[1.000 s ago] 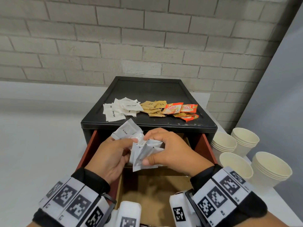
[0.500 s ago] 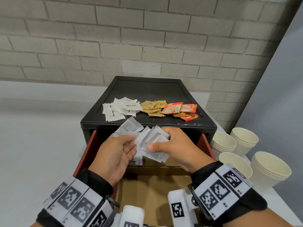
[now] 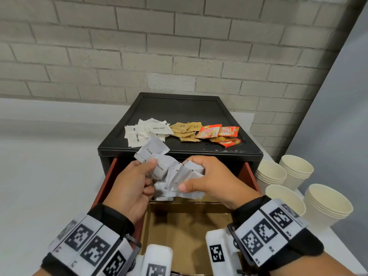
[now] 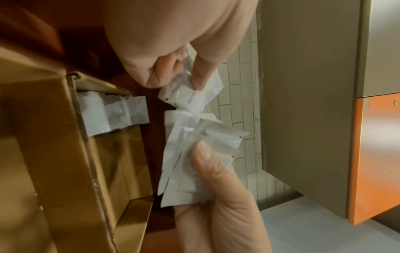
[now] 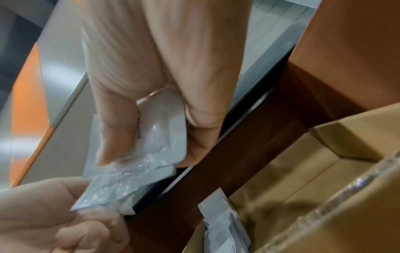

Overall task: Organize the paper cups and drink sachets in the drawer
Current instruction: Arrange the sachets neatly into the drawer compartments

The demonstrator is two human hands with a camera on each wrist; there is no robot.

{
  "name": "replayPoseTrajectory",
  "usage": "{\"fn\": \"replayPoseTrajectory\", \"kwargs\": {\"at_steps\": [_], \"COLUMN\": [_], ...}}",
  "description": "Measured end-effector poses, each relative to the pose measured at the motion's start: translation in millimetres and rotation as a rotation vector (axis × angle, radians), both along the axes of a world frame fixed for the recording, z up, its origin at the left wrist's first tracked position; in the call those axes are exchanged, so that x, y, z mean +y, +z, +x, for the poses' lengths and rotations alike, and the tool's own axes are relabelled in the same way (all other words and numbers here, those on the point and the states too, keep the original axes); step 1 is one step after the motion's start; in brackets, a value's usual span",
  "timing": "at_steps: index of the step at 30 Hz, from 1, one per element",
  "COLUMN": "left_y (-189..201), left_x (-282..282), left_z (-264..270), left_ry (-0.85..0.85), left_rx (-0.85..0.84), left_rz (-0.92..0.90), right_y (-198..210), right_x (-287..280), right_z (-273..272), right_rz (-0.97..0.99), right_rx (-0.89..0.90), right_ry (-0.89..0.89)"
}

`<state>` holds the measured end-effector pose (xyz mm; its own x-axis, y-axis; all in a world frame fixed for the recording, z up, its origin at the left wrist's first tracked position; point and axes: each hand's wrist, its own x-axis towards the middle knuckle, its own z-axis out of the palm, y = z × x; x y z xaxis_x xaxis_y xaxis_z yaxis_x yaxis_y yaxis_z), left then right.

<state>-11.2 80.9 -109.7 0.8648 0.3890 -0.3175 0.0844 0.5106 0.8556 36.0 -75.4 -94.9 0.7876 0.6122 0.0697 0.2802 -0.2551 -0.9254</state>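
Note:
Both hands hold white cream sachets over the open drawer (image 3: 108,176). My left hand (image 3: 152,168) pinches a few cream sachets (image 3: 153,152) between thumb and fingers; from the left wrist it (image 4: 179,75) enters at the top. My right hand (image 3: 185,175) grips a fanned bundle of sachets (image 3: 179,177), thumb pressed on its front (image 4: 201,154). The two bunches touch in the middle. More white sachets (image 3: 162,196) stand in the back-left corner of the cardboard divider (image 3: 189,226), also seen from both wrists (image 4: 112,113) (image 5: 220,222).
On the black cabinet top (image 3: 179,108) lie white sugar sachets (image 3: 147,130), brown sachets (image 3: 187,130) and orange sachets (image 3: 219,134). Stacks of paper cups (image 3: 294,170) (image 3: 326,202) stand on the white table to the right. A brick wall is behind.
Both hands rose a little from the drawer. The right hand's bundle turned and fanned out against the left hand's sachets. Both hands kept their hold throughout.

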Motion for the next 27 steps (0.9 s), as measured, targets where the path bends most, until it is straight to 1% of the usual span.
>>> {"fn": "replayPoseTrajectory", "kwargs": {"at_steps": [3,5,7,10,12,15,17,20,22,25,27], "left_y": [-2,-2,-1,1,3,4,1,-2,-3,-3,-1], "left_x": [-2,-5,-5,-2,-1,-1,0,0,-1,-3,-3], "left_z": [0,-1,-1,1,1,-1,-1,-1,-1,-2,-2], "left_ry": [-0.048,-0.068,-0.051,0.009,0.018,-0.034,-0.081,-0.118,-0.122,-0.106,-0.087], "left_rx": [0.024,0.027,0.008,-0.028,-0.045,-0.026,0.006,0.034,0.02,0.032,0.082], "left_rz": [0.032,0.032,-0.006,-0.115,-0.158,-0.116,-0.063,0.045,0.063,0.08,0.15], "right_y": [0,-2,-2,-1,-1,1,1,0,0,3,3], "right_x": [2,4,5,6,7,10,11,12,11,9,6], "right_z": [0,-1,-1,-4,-6,-10,-10,-10,-11,-10,-7], "right_rz": [-0.041,-0.033,-0.041,-0.154,-0.193,-0.191,-0.183,-0.15,-0.132,-0.12,-0.188], "right_rx": [-0.043,-0.089,-0.156,-0.277,-0.386,-0.514,-0.553,-0.549,-0.53,-0.403,-0.34], "right_ry": [-0.001,0.019,0.068,0.096,0.094,0.095,0.106,0.124,0.104,0.032,-0.006]}}
